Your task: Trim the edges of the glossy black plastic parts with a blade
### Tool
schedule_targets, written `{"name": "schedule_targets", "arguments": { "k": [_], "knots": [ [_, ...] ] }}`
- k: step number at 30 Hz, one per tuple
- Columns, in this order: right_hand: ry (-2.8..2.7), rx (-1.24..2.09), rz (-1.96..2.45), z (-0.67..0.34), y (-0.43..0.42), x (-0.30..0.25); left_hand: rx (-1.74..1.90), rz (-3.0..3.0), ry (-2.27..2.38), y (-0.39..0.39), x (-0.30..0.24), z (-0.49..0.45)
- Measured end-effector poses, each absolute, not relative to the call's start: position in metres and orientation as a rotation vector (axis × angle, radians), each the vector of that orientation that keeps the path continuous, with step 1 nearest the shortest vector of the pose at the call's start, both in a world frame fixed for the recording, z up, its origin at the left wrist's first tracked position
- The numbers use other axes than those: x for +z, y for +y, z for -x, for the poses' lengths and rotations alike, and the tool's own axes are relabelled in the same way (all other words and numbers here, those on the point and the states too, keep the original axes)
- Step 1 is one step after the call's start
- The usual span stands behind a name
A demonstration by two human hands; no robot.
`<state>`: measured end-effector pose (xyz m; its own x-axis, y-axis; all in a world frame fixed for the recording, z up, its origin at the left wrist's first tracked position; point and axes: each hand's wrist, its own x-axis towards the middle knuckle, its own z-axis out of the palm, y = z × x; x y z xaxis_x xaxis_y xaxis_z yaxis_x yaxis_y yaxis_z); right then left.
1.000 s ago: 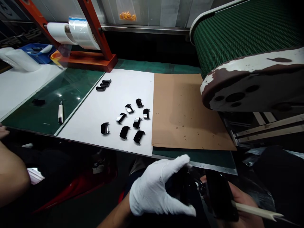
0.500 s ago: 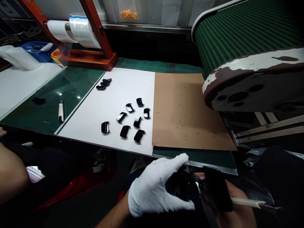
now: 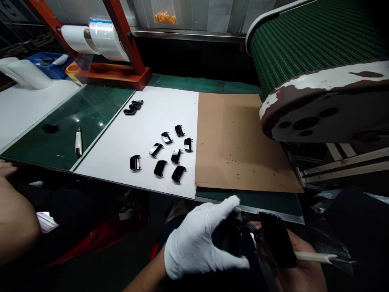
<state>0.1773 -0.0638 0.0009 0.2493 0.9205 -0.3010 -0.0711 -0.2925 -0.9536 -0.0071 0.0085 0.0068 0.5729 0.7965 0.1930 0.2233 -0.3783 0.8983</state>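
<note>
Many small black parts (image 3: 160,167) lie on the white sheet (image 3: 146,125), and just below it the gloved left hand (image 3: 197,241) and bare right hand (image 3: 302,271) both grip one more black part (image 3: 276,239), not yet set down.

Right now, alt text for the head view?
A white-gloved left hand and bare right hand together hold a glossy black part below the bench edge; the right also holds a pale-handled tool. More small black parts lie on white paper.

The black part (image 3: 277,240) hides most of the right hand (image 3: 305,278).
</note>
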Motion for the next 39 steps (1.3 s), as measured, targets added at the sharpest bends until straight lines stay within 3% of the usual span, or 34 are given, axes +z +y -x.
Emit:
{"name": "schedule_targets", "arguments": {
  "k": [18,29,34,39],
  "knots": [
    [-0.915,1.219,1.502,-0.183,-0.072,-0.006,0.970,-1.808,0.766,0.004,0.003,0.004],
    [-0.413,1.408,1.288,-0.158,-0.062,-0.027,1.071,-1.724,0.946,-0.009,-0.011,-0.009],
    [-0.410,1.343,1.317,-0.151,-0.062,-0.042,1.007,-1.701,0.984,-0.012,-0.027,-0.009],
    [-0.584,1.211,1.359,-0.161,-0.055,-0.044,0.690,-1.861,1.018,0.004,-0.029,-0.004]
  ]
}}
